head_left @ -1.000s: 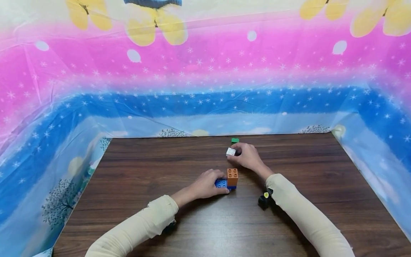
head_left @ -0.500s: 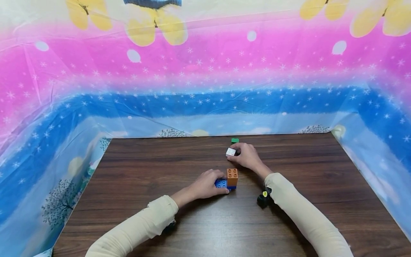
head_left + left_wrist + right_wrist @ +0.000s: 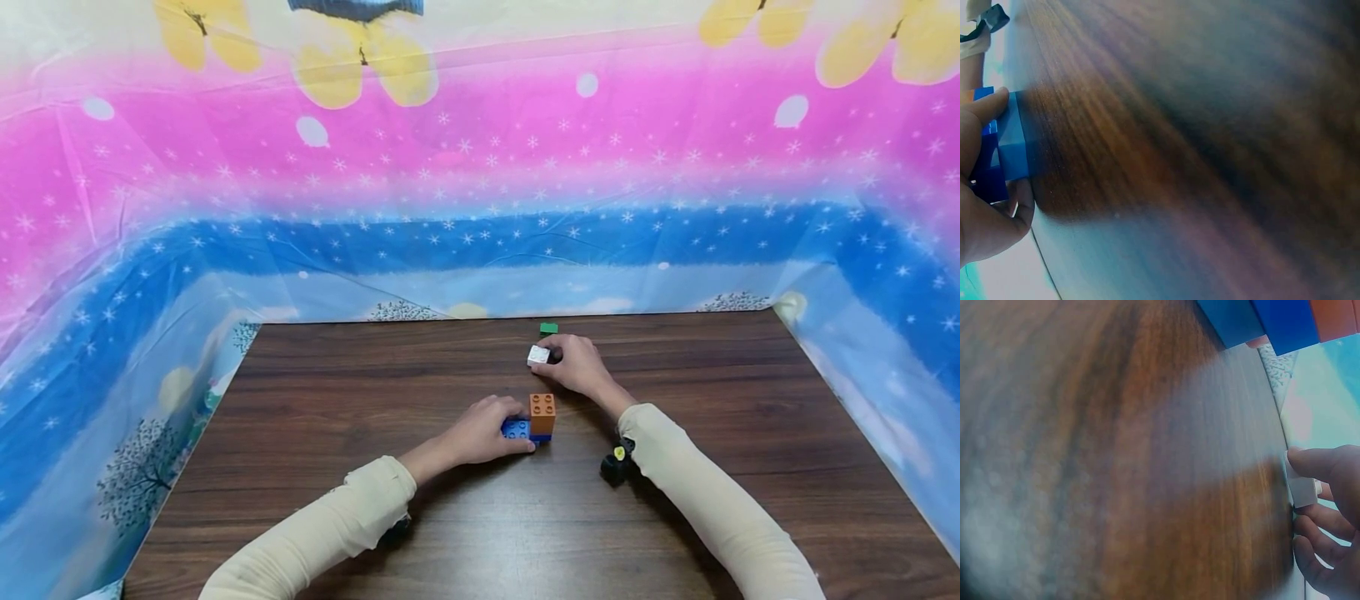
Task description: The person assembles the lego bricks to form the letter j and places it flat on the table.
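In the head view my left hand grips a stack of blue toy bricks on the table, thumb on the near side and fingers on the far side. An orange brick with studs on top stands at the right end of that stack. Farther back, my right hand pinches a white toy brick between thumb and fingers. The left wrist view shows the thumb and a finger around two layers of blue brick. In the right wrist view the white brick sits between thumb and fingertips.
A small green brick lies near the table's back edge, just beyond the right hand. A black wrist device with a yellow spot hangs at the right cuff. A printed cloth walls in the dark wooden table.
Both hands stay almost where they were, each keeping its hold. The right forearm has shifted very slightly to the left.
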A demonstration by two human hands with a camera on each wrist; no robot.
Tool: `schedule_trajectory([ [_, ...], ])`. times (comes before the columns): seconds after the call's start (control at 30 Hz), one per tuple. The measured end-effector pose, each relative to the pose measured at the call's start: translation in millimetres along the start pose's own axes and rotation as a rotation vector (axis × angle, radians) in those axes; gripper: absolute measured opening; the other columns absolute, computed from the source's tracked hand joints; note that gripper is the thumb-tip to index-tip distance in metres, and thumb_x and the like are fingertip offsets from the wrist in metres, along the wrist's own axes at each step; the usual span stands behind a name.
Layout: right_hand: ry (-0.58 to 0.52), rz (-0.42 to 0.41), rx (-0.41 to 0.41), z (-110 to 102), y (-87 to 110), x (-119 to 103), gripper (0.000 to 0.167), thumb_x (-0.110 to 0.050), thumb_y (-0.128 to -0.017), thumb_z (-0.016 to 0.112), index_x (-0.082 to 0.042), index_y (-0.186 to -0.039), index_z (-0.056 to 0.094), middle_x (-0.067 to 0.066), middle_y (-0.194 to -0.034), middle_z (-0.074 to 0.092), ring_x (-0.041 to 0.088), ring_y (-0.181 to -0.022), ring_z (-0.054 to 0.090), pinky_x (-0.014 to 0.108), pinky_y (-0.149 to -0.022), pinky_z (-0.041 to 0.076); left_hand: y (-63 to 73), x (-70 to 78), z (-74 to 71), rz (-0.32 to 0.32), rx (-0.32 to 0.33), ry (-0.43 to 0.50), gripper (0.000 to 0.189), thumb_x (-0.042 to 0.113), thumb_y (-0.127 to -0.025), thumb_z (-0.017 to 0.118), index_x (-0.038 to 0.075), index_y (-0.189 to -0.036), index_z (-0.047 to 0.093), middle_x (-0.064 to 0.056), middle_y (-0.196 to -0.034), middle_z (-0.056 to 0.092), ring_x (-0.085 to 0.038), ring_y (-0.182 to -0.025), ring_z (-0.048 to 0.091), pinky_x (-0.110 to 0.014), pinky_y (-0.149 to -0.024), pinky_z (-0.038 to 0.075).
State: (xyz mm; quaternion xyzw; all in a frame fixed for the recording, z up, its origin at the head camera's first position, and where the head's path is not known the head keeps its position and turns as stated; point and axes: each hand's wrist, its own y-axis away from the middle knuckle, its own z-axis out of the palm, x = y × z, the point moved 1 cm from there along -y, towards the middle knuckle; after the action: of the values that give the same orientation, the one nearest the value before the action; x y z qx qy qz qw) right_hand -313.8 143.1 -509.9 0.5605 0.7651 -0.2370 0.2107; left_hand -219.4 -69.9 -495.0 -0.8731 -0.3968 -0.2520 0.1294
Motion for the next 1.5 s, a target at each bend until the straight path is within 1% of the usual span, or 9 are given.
schedule_trajectory([
  [0.13, 0.000, -0.006, -0.002, -3.3, 1.8, -2.0, 0.043, -0.033, -0.090, 0.080, -0.013, -0.127, 0.072, 0.007, -0.106, 0.074, 0.023, -0.095, 0.068, 0.045, -0.083, 0.054, -0.1, 0.4, 0.4, -0.003, -0.003, -0.006, 0.045, 0.039, -0.091, 0.078, 0.011, -0.124, 0.070, 0.000, -0.114, 0.071, -0.010, -0.095, 0.059, -0.027, -0.080, 0.047],
  [0.3, -0.015, -0.010, 0.000, -12.4, 5.1, -7.6, 0.044, -0.032, -0.090, 0.080, -0.012, -0.128, 0.071, 0.007, -0.108, 0.075, 0.023, -0.095, 0.070, 0.045, -0.082, 0.055, -0.6, -0.7, 2.3, -0.006, -0.002, -0.017, 0.044, 0.040, -0.091, 0.078, 0.011, -0.124, 0.070, 0.001, -0.113, 0.071, -0.009, -0.093, 0.058, -0.026, -0.079, 0.046],
  [0.6, -0.031, -0.035, 0.002, -26.4, 11.3, -19.2, 0.045, -0.030, -0.090, 0.081, -0.010, -0.129, 0.070, 0.008, -0.107, 0.074, 0.020, -0.093, 0.070, 0.040, -0.077, 0.057, -0.9, -1.4, 1.6, 0.002, 0.008, -0.004, 0.043, 0.039, -0.090, 0.079, 0.011, -0.122, 0.071, 0.001, -0.111, 0.071, -0.008, -0.090, 0.057, -0.025, -0.076, 0.046],
  [1.0, -0.042, -0.041, -0.008, -41.3, 23.6, -35.1, 0.047, -0.030, -0.091, 0.080, -0.008, -0.131, 0.068, 0.009, -0.110, 0.073, 0.020, -0.092, 0.070, 0.039, -0.078, 0.058, -1.0, -1.3, 2.0, 0.000, 0.007, 0.001, 0.043, 0.040, -0.090, 0.079, 0.010, -0.121, 0.071, 0.001, -0.110, 0.071, -0.008, -0.088, 0.057, -0.025, -0.074, 0.046],
  [1.27, -0.059, -0.115, -0.006, -49.5, 32.8, -41.1, 0.045, -0.030, -0.092, 0.079, -0.009, -0.131, 0.069, 0.006, -0.107, 0.073, 0.018, -0.089, 0.069, 0.037, -0.075, 0.058, 0.1, -1.1, 1.8, 0.002, 0.005, 0.002, 0.043, 0.039, -0.091, 0.078, 0.010, -0.122, 0.070, 0.001, -0.109, 0.071, -0.008, -0.086, 0.055, -0.025, -0.073, 0.045],
  [1.5, -0.056, -0.168, 0.001, -58.4, 44.9, -52.3, 0.043, -0.030, -0.091, 0.080, -0.011, -0.128, 0.070, 0.004, -0.105, 0.072, 0.016, -0.086, 0.067, 0.034, -0.072, 0.057, 0.1, -0.3, 1.3, 0.005, 0.006, -0.002, 0.043, 0.039, -0.091, 0.078, 0.010, -0.122, 0.070, 0.001, -0.107, 0.070, -0.008, -0.085, 0.054, -0.025, -0.071, 0.044],
])
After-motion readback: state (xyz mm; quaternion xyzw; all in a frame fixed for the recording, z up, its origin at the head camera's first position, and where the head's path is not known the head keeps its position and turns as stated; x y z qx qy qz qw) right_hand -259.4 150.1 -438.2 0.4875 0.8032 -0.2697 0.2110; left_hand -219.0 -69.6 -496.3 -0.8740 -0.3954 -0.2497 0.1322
